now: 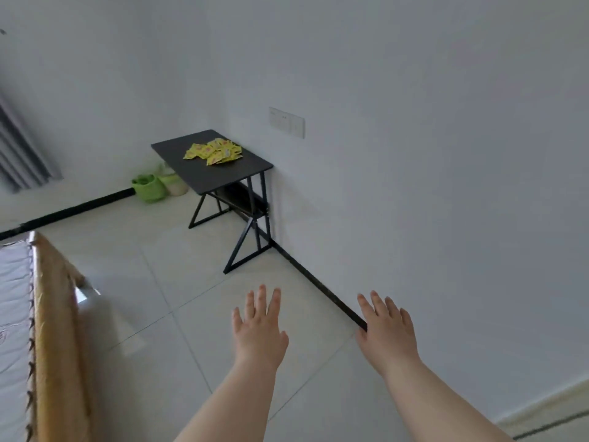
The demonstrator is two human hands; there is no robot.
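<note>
My left hand (258, 327) and my right hand (387, 330) are stretched out in front of me, palms down, fingers straight and spread, holding nothing. Both hover above the tiled floor, well short of a small black table (191, 173) that stands against the white wall. A loose pile of several yellow packets (213, 151) lies on the back half of the tabletop.
A green bag (148, 188) and a pale bag (175, 183) sit on the floor left of the table. A bed with a wooden frame (54, 330) fills the lower left. A black skirting strip (318, 285) runs along the wall; a wall socket plate (287, 122) sits above the table.
</note>
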